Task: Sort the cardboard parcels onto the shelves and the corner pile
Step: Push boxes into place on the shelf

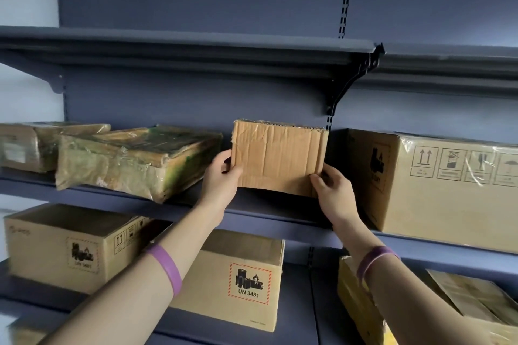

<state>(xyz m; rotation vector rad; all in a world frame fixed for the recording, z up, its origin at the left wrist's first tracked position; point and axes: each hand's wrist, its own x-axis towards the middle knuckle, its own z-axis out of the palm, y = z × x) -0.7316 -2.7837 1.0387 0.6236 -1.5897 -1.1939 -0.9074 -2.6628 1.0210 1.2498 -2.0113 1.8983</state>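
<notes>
A small flat cardboard parcel point(279, 155), creased and taped, stands upright over the middle shelf point(252, 211) of a blue-grey rack. My left hand point(222, 180) grips its lower left edge, thumb on the front. Its lower right corner is pinched by my right hand point(332, 189). The parcel's bottom edge hangs just above the shelf board, in the gap between a plastic-wrapped parcel point(134, 158) on the left and a large carton point(437, 185) on the right.
Another wrapped parcel point(28, 145) lies at the far left of the middle shelf. The lower shelf holds two cartons with battery labels point(70, 246) point(241, 280) and taped parcels point(364, 302) at the right. The top shelf point(182, 45) juts out overhead.
</notes>
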